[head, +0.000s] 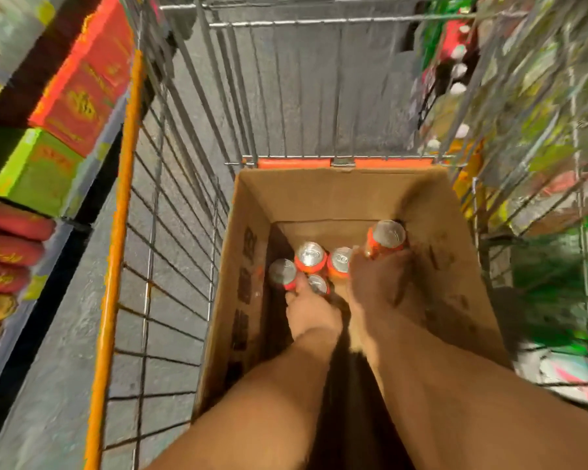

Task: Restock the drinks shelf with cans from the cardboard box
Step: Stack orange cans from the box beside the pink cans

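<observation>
An open cardboard box (323, 195) stands in a wire trolley, and both my arms reach down into it. Several orange cans with silver tops stand at its bottom. My right hand (381, 286) grips one orange can (386, 237), which sits higher than the others near the box's far right corner. My left hand (311, 312) closes around a small can (318, 284) among the low cluster, beside another can (282, 273) at the left and two upright cans (310, 256) behind it. The view is blurred.
The wire trolley (170, 205) has an orange rail (123, 184) along its left side. Shelves at the left hold red and green cartons (82, 86) and red packs (7, 245). Green bottles and other goods (554, 286) fill the shelves at the right. Grey floor shows through the trolley.
</observation>
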